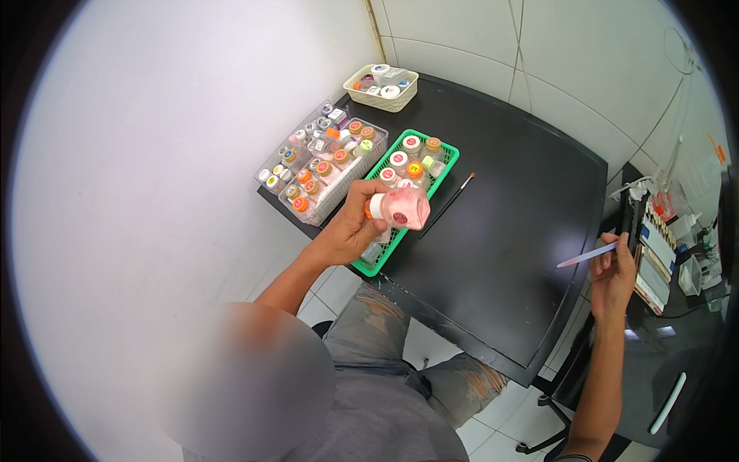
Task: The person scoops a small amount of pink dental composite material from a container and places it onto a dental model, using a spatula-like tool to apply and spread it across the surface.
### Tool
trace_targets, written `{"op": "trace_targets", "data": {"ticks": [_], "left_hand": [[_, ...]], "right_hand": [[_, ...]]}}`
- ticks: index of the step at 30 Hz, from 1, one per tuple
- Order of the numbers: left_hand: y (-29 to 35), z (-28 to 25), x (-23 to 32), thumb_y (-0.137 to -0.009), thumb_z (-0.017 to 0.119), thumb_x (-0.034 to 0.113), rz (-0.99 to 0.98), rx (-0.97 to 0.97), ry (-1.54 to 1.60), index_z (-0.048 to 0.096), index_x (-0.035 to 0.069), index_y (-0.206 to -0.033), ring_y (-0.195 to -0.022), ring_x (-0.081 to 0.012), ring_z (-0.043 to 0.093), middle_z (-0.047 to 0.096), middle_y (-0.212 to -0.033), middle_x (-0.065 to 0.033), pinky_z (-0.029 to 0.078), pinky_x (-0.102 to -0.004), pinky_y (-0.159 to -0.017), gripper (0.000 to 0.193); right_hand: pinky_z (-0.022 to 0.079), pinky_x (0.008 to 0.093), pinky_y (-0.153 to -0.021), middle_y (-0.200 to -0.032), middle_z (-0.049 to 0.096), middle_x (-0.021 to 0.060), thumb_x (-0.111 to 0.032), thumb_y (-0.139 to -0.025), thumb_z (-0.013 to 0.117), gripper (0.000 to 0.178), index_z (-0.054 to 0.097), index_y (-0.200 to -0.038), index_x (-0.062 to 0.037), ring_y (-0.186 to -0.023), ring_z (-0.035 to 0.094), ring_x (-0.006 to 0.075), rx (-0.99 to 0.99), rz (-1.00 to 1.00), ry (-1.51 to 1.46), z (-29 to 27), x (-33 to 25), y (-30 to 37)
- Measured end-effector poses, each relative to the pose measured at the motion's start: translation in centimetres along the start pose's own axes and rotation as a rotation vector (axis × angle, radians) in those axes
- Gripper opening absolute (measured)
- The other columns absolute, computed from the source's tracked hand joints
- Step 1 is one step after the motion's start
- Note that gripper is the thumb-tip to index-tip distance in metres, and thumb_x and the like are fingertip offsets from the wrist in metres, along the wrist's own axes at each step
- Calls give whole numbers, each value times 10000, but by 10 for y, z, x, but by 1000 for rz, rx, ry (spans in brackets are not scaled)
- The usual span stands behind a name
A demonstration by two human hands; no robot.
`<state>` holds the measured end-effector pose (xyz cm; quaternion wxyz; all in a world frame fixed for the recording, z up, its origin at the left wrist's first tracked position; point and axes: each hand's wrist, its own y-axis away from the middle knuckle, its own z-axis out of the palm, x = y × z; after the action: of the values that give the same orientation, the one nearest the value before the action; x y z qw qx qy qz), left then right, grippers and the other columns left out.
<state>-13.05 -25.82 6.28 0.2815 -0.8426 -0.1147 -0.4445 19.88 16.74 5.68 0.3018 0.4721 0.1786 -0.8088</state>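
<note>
My left hand is closed round a clear jar of pink powder. The jar is tipped on its side, its orange and white cap end toward my palm, above a green basket. That basket holds several more jars with white, orange and gold lids, partly hidden by my hand. Over the table's right edge, my right hand pinches a slim pale stick with a pinkish tip, pointing left. Between the hands a thin dark paintbrush lies on the black table, beside the basket.
Left of the green basket, clear plastic bins hold several small jars. At the far corner stands a cream basket of containers. Notebooks and a glossy dark desk with a pale curved strip are at right. A white wall borders the left.
</note>
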Motion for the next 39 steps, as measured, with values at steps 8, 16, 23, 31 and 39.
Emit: {"op": "trace_targets", "data": {"ticks": [8, 16, 23, 31, 39], "left_hand": [[-12, -14, 3, -1154, 730, 118, 53, -157, -147, 493, 133, -1547, -1202, -227, 687, 604, -1372, -110, 604, -417, -1039, 459], [-14, -23, 21, -1065, 667, -60, -109, -269, -190, 553, 122, -1522, -1366, -291, 639, 626, -1430, -132, 512, -435, -1187, 505], [-17, -28, 33, -1057, 672, -52, -209, -308, -216, 620, 78, -1532, -1377, -322, 654, 630, -1460, -136, 557, -464, -1190, 495], [-35, 22, 32, -985, 825, -32, 140, -46, 406, 548, 91, -1384, -1564, -404, 606, 663, -1563, -237, 420, -573, -1349, 502], [-95, 191, 51, -1032, 848, 76, -85, -175, 975, 510, 91, -1454, -1274, -291, 730, 703, -1328, -151, 536, -569, -1248, 541]], "right_hand": [[423, 282, -673, -756, 546, -34, -413, -1242, 648, 454, 808, -1185, 8, -703, 510, 94, 2, 23, 12, 7, -2, 3], [432, 280, -674, -752, 541, -35, -422, -1243, 644, 464, 808, -1176, 7, -693, 513, 95, -3, 26, 20, 4, 1, 1], [434, 278, -672, -751, 549, -37, -429, -1241, 646, 462, 807, -1182, -1, -691, 518, 91, -8, 28, 39, 4, 3, 2], [414, 287, -665, -748, 541, -36, -429, -1247, 632, 478, 801, -1176, 12, -695, 501, 95, 8, 20, 35, 12, 1, 9], [539, 350, -728, -927, 638, 27, -418, -1276, 555, 422, 659, -1036, -86, -809, 654, 151, 67, -210, -21, 40, -2, 11]]}}
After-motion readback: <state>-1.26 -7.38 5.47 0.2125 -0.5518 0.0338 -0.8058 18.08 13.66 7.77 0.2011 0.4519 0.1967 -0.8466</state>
